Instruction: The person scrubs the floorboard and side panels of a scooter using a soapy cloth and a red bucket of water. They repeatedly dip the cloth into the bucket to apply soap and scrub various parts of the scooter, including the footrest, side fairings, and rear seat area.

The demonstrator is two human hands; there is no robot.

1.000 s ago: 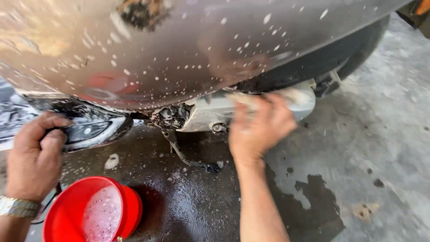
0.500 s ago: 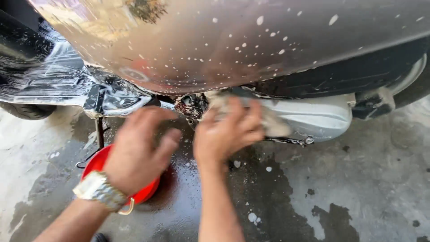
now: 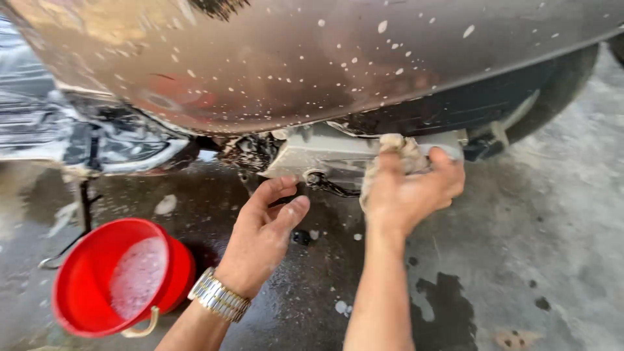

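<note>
Right hand [image 3: 409, 192]: soapy rag [image 3: 396, 153] is gripped and pressed on the engine case [image 3: 318, 159].
Left hand [image 3: 266, 227]: held open, nothing gripped.
Red bucket [image 3: 84, 305]: kept close on the wet floor [image 3: 533, 260].

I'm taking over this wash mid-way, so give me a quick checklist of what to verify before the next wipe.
1. Right hand grips the sponge: ok.
2. Sponge touches the grey engine cover: ok.
3. Left hand is free, holding nothing: ok.
4. Red bucket stands beside the left arm, with suds inside: ok.
5. Body panel is rinsed: not ok, foam specks remain.
6. Sponge is soapy enough: cannot tell.
</note>
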